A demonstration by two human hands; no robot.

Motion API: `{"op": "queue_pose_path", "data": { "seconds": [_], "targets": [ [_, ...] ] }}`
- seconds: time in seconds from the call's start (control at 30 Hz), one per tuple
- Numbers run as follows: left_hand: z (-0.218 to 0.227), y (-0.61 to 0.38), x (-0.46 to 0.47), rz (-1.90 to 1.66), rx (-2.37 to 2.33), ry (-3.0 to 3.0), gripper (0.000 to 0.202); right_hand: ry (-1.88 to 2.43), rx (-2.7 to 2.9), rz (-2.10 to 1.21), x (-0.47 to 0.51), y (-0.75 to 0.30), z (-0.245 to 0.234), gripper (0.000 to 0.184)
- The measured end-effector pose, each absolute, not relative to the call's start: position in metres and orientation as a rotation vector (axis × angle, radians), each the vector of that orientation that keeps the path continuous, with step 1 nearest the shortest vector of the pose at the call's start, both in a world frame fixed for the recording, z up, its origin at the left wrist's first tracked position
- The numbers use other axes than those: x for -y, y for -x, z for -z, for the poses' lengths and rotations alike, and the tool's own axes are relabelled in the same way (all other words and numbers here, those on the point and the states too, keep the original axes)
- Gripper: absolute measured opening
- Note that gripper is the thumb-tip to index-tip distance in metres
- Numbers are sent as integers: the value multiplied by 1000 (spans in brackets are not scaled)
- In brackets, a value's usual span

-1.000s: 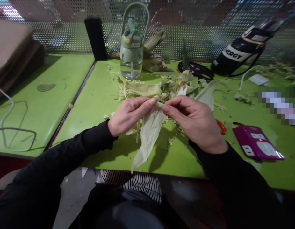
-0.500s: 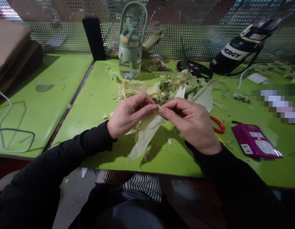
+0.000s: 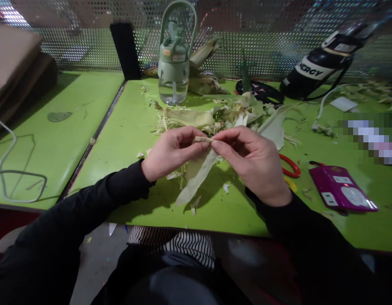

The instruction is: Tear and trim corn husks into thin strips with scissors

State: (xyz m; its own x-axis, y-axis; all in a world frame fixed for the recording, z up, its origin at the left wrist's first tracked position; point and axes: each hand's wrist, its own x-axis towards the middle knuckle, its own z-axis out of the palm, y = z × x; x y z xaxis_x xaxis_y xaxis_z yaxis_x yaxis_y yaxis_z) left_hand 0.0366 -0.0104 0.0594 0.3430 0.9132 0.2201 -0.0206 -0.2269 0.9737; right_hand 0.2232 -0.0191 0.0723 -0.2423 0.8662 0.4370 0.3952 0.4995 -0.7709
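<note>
A pale corn husk (image 3: pixel 197 171) hangs down between my two hands over the green table, narrowing to a point at its lower end. Thumb and fingers of my left hand (image 3: pixel 175 152) pinch its upper edge, where a narrow folded or rolled strip shows between them. From the other side, the fingertips of my right hand (image 3: pixel 255 163) pinch the same edge, almost touching the left ones. Just behind the hands lies a heap of husk pieces and scraps (image 3: pixel 227 114). The fingers partly hide the fold.
A green water bottle (image 3: pixel 173 63) stands behind the heap, and a black bottle (image 3: pixel 319 67) leans at the back right. Right of my hand are a red-handled tool (image 3: pixel 290 166), probably scissors, and a purple power socket (image 3: pixel 343 188). A white cable (image 3: pixel 16 173) lies left.
A narrow folded strip now shows between my fingertips at the husk's top edge. The hanging tip has shifted slightly right and up. Both hands have hardly moved.
</note>
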Motion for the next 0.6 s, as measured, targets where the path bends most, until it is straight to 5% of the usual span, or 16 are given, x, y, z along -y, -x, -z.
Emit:
{"op": "queue_pose_path", "data": {
  "seconds": [0.6],
  "targets": [
    [-62,-37,14,-1042,-853,-1664,22,1008,1983,-281,23,-221,-71,10]
  ]
}}
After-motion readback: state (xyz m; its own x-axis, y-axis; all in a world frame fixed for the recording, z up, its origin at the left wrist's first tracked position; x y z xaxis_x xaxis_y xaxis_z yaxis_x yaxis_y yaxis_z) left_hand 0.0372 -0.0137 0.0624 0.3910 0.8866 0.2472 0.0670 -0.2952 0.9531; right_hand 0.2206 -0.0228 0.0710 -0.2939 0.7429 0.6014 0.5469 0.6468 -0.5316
